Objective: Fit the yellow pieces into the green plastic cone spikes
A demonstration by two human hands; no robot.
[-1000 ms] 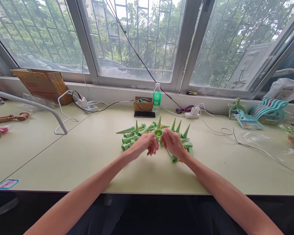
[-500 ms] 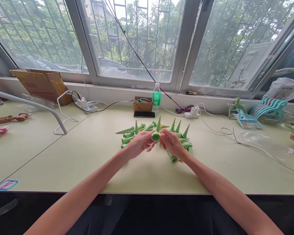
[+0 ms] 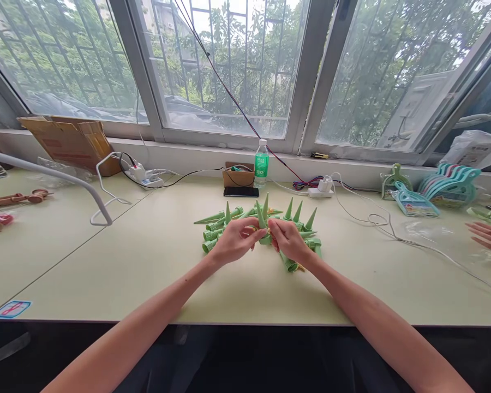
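Between my hands is a green plastic plant watering spike [image 3: 261,218], its pointed end up. My left hand [image 3: 235,240] grips it, with thumb and fingers closed around its lower part. My right hand [image 3: 288,240] pinches at the spike's right side; a small yellowish bit shows by the fingertips, and the exact grip is hidden. More green spikes surround my hands on the table: several lie at the left, such as a spike with an open collar [image 3: 209,246], and several point upward at the right, such as an upright spike [image 3: 310,219].
Behind the spikes are a black phone [image 3: 241,191], a small cardboard box [image 3: 238,176] and a bottle [image 3: 262,164]. White cables [image 3: 387,224] and green-blue dustpan sets [image 3: 417,199] are at right, near another person's hand [image 3: 489,234]. A white metal tube [image 3: 77,183] crosses the left.
The held spike has turned from its open collar facing me to its point facing up. My left hand has shifted its grip. At right, the other person's hand has opened out.
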